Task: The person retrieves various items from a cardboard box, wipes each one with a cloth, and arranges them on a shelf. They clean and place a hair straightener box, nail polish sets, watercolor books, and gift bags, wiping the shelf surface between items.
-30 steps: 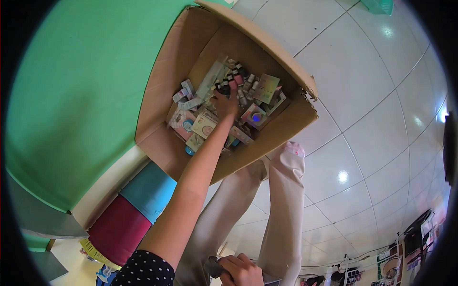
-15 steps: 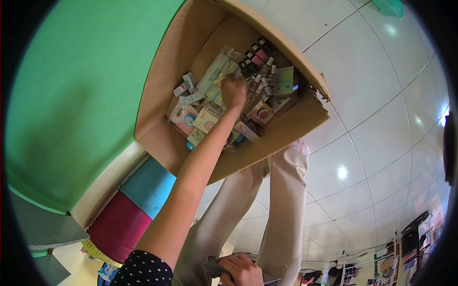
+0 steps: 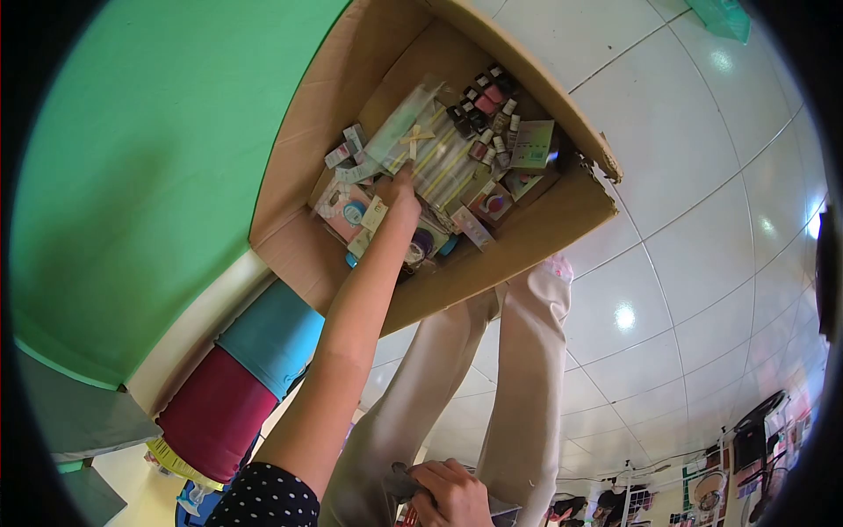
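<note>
**Clear packet in the box, left hand at its edge**

Head view: the packet point(image 3: 446, 162) lies in the box point(image 3: 386, 307), with bottles point(image 3: 488, 102) towards 1 o'clock of it and small cartons point(image 3: 337, 156) towards 9. Its yellow stripes slant from 7 to 1 o'clock, probably along its long axis. It looks light, floppy and slick, so a pinch on its 7 o'clock edge should suit. The left hand point(image 3: 399, 193) meets it there, fingers narrow; whether they grip, I cannot tell. The right hand's point(image 3: 455, 494) fingers curl over something grey point(image 3: 401, 482), grip unclear.
</note>
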A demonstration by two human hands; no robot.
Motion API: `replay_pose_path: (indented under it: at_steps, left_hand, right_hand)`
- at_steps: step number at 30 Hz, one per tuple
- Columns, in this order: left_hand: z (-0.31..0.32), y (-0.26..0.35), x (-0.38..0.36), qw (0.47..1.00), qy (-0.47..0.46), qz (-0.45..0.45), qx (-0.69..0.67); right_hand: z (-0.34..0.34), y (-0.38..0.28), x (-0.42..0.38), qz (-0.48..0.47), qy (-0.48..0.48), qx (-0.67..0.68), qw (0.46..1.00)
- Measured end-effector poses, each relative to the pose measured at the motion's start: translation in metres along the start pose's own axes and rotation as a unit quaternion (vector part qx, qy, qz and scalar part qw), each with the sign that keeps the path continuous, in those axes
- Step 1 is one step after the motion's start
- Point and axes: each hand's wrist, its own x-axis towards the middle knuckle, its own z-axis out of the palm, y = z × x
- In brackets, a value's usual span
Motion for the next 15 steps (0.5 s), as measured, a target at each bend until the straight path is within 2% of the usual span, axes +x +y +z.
replay_pose_path:
  at_steps: [2, 3, 5, 6, 10, 12, 15]
  left_hand:
    - [-0.016, 0.004, 0.001, 0.985, -0.151, -0.08, -0.022]
    - [-0.023, 0.004, -0.002, 0.985, -0.152, -0.079, -0.024]
    - [-0.036, -0.002, -0.006, 0.966, -0.259, -0.022, 0.017]
    - [-0.043, 0.004, -0.011, 0.953, -0.297, -0.046, 0.041]
    - [-0.061, 0.021, -0.025, 0.959, -0.279, -0.028, 0.041]
    - [-0.076, 0.026, -0.033, 0.975, -0.214, 0.055, 0.029]
    - [-0.112, 0.038, -0.038, 0.974, -0.21, 0.069, 0.049]
  right_hand:
    - [0.003, 0.002, -0.001, 0.002, -0.013, -0.009, 1.0]
    - [0.004, 0.004, -0.001, 0.005, -0.028, -0.018, 0.999]
    - [0.01, 0.009, 0.001, 0.004, -0.01, -0.01, 1.0]
    - [0.013, 0.012, 0.001, 0.006, 0.006, 0.0, 1.0]
    - [0.028, 0.024, -0.002, 0.044, -0.001, -0.026, 0.999]
    - [0.038, 0.032, -0.005, 0.054, 0.007, -0.033, 0.998]
    - [0.053, 0.044, -0.004, 0.076, 0.024, -0.022, 0.997]
